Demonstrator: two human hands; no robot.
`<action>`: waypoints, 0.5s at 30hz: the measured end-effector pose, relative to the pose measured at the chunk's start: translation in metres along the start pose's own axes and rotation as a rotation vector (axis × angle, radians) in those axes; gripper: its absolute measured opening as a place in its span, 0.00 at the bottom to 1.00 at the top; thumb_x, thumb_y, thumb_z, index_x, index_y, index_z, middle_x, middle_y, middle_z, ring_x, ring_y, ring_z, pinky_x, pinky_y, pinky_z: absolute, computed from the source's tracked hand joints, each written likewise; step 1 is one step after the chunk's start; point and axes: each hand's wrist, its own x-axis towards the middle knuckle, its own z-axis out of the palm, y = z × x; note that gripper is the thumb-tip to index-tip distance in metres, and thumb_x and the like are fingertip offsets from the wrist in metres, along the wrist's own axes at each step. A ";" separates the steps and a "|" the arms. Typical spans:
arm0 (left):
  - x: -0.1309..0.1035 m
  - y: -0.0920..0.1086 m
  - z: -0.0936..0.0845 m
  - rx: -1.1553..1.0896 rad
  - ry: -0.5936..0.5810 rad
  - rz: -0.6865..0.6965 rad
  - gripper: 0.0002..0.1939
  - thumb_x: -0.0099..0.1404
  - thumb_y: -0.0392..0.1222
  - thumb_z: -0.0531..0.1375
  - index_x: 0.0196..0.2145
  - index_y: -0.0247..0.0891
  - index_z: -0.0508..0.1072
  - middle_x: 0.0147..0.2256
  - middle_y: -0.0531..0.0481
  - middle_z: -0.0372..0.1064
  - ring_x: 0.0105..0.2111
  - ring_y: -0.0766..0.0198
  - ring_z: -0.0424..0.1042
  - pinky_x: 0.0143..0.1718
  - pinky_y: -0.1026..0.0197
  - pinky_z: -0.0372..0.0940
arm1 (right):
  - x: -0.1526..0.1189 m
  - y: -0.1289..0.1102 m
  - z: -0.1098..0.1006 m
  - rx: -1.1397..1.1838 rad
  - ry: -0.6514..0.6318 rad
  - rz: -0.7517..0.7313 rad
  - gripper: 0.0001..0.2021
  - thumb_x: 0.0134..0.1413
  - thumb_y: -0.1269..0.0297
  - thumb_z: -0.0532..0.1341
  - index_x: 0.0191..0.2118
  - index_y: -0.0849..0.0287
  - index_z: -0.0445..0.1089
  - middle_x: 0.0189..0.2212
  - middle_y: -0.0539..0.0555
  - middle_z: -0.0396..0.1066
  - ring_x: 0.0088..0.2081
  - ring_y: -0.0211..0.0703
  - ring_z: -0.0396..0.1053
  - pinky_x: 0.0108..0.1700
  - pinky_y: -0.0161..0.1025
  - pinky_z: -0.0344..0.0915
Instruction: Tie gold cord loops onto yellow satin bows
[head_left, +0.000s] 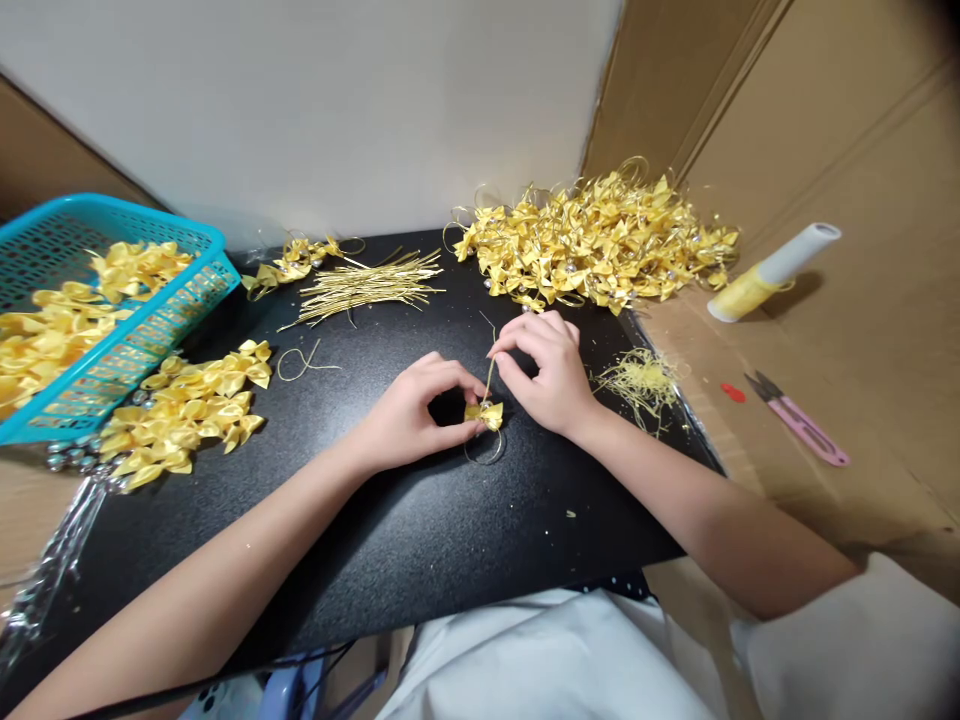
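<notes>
A small yellow ribbon bow (491, 414) with a silver bell is pinched between the thumb and fingers of my left hand (424, 408), just above the black tabletop (360, 540). A loop of thin gold cord hangs below the bow. My right hand (546, 372) has thumb and forefinger closed on a gold cord (490, 375) that rises from the bow. Farther off lies a bundle of gold cord lengths (367, 288). One loose cord (306, 362) curls on the table to the left of my hands.
A turquoise basket (135, 350) of yellow bows stands at left, with more bows (187, 415) beside it. Finished-looking bows with loops form a heap (600, 240) at the back right. Cord scraps (641, 385), pink thread snips (806, 428) and a white tube (776, 270) lie or stand at right.
</notes>
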 end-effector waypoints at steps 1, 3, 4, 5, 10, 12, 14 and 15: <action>-0.002 0.000 0.001 0.023 0.040 0.001 0.10 0.59 0.43 0.65 0.37 0.38 0.71 0.34 0.51 0.72 0.35 0.63 0.67 0.39 0.59 0.60 | 0.000 0.000 0.001 -0.004 -0.004 0.010 0.08 0.58 0.67 0.57 0.29 0.53 0.71 0.36 0.48 0.74 0.44 0.45 0.65 0.49 0.45 0.53; -0.007 0.001 0.002 0.073 0.111 0.018 0.10 0.59 0.43 0.65 0.35 0.38 0.68 0.34 0.50 0.71 0.35 0.62 0.67 0.39 0.58 0.60 | 0.000 0.001 0.002 -0.009 -0.011 0.029 0.08 0.58 0.66 0.57 0.29 0.53 0.71 0.36 0.48 0.74 0.44 0.46 0.65 0.48 0.45 0.53; -0.009 0.001 0.003 0.101 0.126 0.033 0.09 0.59 0.43 0.64 0.33 0.38 0.68 0.34 0.50 0.72 0.35 0.61 0.67 0.39 0.58 0.60 | 0.000 0.002 0.002 -0.011 -0.013 0.036 0.07 0.58 0.66 0.58 0.29 0.53 0.71 0.36 0.48 0.74 0.44 0.46 0.65 0.48 0.45 0.52; -0.010 0.002 0.004 0.130 0.127 0.047 0.08 0.60 0.42 0.63 0.32 0.38 0.68 0.33 0.50 0.72 0.35 0.61 0.67 0.39 0.57 0.59 | 0.000 0.002 0.003 -0.013 -0.013 0.040 0.07 0.58 0.66 0.58 0.29 0.53 0.71 0.36 0.48 0.74 0.44 0.46 0.65 0.48 0.45 0.52; -0.011 0.006 0.009 0.235 0.076 0.075 0.05 0.62 0.42 0.62 0.33 0.39 0.74 0.34 0.49 0.75 0.34 0.60 0.66 0.38 0.56 0.57 | 0.000 0.004 0.005 -0.031 -0.018 0.050 0.08 0.58 0.66 0.58 0.30 0.53 0.71 0.37 0.49 0.74 0.44 0.46 0.65 0.47 0.46 0.52; -0.009 0.006 0.011 0.237 0.066 0.057 0.05 0.63 0.41 0.60 0.33 0.39 0.75 0.35 0.48 0.75 0.34 0.60 0.66 0.38 0.56 0.57 | 0.000 0.005 0.005 -0.037 -0.020 0.051 0.07 0.59 0.66 0.58 0.30 0.54 0.71 0.37 0.48 0.74 0.44 0.46 0.65 0.48 0.46 0.52; -0.008 0.006 0.012 0.232 0.069 0.040 0.06 0.63 0.40 0.59 0.32 0.39 0.76 0.36 0.48 0.74 0.34 0.60 0.66 0.38 0.56 0.58 | 0.000 0.005 0.006 -0.030 -0.013 0.050 0.07 0.58 0.67 0.58 0.30 0.54 0.71 0.37 0.48 0.74 0.44 0.45 0.66 0.48 0.45 0.52; -0.007 0.005 0.012 0.228 0.073 0.036 0.06 0.63 0.40 0.59 0.31 0.39 0.76 0.36 0.48 0.74 0.34 0.61 0.66 0.38 0.56 0.58 | 0.000 0.005 0.006 -0.022 -0.005 0.047 0.07 0.58 0.67 0.58 0.30 0.54 0.72 0.36 0.48 0.74 0.44 0.45 0.66 0.47 0.45 0.52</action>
